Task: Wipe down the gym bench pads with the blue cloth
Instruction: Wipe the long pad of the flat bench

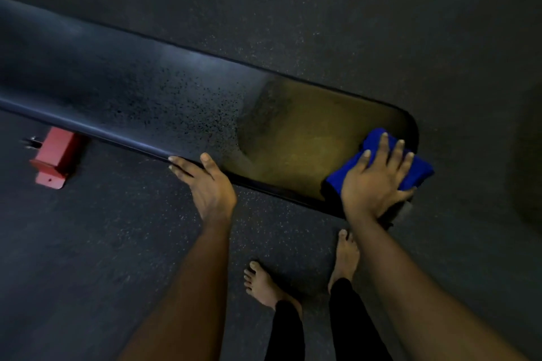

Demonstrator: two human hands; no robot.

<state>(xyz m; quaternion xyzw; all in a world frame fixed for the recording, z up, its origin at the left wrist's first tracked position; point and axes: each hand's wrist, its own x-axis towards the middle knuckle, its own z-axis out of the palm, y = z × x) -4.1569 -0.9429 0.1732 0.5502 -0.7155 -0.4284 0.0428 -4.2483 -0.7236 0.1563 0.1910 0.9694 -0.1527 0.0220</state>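
The likeliest slip is at the end of the pad. The folded bright blue cloth sits on the rounded right-hand end of the long black padded worktop of the gym bench, at its near corner, with part of it seeming to hang past the rim. The right hand lies flat on top of it, fingers straight and spread, pressing down and not curled round the fabric. With nothing pinched, a stroke toward that end could push the cloth off onto the dark speckled rubber floor, or the hand could slide over it and leave it bunched behind.

The left hand rests on the near edge further along, its fingers nearly straight along the rim and the thumb on top, holding nothing. If weight leans on it and the surface is damp there, it may skid off the edge. The person's bare feet stand close beside the bench, so a stumble would bring toes near the frame, of which only a red metal foot bracket shows at the left.

The worktop is smooth and faintly glossy. A yellowish patch of light covers the right end, dark specks scatter across the middle, and I cannot tell whether those are droplets or dirt. That stretch could easily be missed. The far left is blurred.
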